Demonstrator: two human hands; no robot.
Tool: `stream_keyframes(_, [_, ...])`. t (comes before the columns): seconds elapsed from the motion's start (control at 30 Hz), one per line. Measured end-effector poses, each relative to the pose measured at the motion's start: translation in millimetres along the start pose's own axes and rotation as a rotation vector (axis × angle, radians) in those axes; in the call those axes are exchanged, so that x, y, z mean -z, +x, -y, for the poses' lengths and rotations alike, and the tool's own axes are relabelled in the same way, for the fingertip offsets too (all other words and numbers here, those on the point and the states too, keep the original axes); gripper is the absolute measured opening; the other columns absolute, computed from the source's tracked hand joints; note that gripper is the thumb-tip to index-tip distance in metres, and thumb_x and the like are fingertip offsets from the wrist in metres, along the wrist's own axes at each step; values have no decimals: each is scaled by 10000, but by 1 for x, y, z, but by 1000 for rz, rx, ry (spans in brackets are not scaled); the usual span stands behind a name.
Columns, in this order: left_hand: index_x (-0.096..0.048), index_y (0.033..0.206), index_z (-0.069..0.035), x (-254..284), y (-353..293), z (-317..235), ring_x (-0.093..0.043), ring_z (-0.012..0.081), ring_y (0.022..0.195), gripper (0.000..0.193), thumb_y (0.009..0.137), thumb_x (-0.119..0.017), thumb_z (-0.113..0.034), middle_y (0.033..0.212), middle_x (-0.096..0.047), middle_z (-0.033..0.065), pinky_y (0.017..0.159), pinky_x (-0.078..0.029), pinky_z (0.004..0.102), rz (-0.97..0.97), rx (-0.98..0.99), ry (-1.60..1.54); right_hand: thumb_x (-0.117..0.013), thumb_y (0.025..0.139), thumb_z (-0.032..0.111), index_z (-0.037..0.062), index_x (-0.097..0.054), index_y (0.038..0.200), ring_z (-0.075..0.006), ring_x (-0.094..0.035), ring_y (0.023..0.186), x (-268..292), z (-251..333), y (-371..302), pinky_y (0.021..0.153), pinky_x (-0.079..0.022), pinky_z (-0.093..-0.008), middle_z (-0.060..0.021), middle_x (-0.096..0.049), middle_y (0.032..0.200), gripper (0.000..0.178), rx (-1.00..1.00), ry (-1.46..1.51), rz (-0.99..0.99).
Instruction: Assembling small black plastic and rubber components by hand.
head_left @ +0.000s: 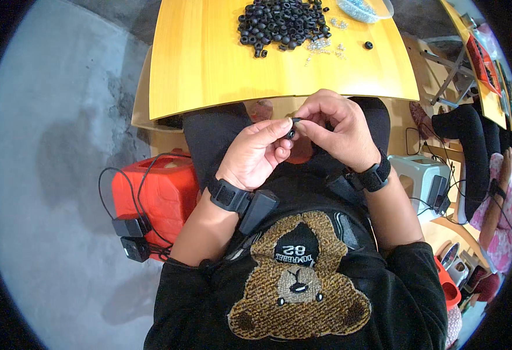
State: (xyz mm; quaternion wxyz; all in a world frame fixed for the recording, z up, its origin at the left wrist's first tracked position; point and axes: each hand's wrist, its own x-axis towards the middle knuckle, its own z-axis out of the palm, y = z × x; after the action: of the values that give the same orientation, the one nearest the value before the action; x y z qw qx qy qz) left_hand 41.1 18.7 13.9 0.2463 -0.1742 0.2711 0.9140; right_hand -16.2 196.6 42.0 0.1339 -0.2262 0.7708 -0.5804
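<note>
Above my lap, just short of the table's near edge, my two hands meet. My left hand (257,146) is closed, thumb and fingers pinching a small black round part (291,134) with a hole in its end. Thumb and forefinger of my right hand (338,125) press together at a small dark piece (296,119) just above it. Whether these are one part or two is hard to tell. On the yellow table (209,70) lies a heap of similar black round parts (282,26), with small shiny pieces (320,46) scattered beside it.
A clear tub (365,10) of shiny pieces stands at the table's far right, near a lone black part (368,45). Left of my legs is a red stool (157,186) with cables; a grey stool (422,181) stands to the right. Another person (495,198) sits far right.
</note>
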Motion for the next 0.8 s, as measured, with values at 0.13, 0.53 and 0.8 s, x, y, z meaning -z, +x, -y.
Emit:
stream_keyframes(0.13, [-594,1036,-13,1,-1,-1,-529,64,666,198,893,-589,-149,832,-592,36,551,-438,155,-10,-25,-35,-678,751,65,16,-645,838,-78,-576,677,-4,-9,-2,603,-461,-215,-23,-621,762,106,-28,148,-80])
stream_keyframes(0.53, [-611,975,-39,0,-1,0,-549,67,629,140,886,-599,-147,818,-627,54,535,-443,162,-7,-37,-4,-638,739,-2,13,-611,834,-111,-583,671,-3,2,-4,599,-467,-234,-41,-618,760,100,15,56,-16])
stream_keyframes(0.8, [-621,960,-33,4,1,0,-567,72,624,127,877,-604,-128,812,-632,62,529,-455,165,-19,1,29,-601,697,-26,10,-589,835,-240,-602,672,0,9,4,610,-489,-298,-122,-586,774,143,343,-264,20])
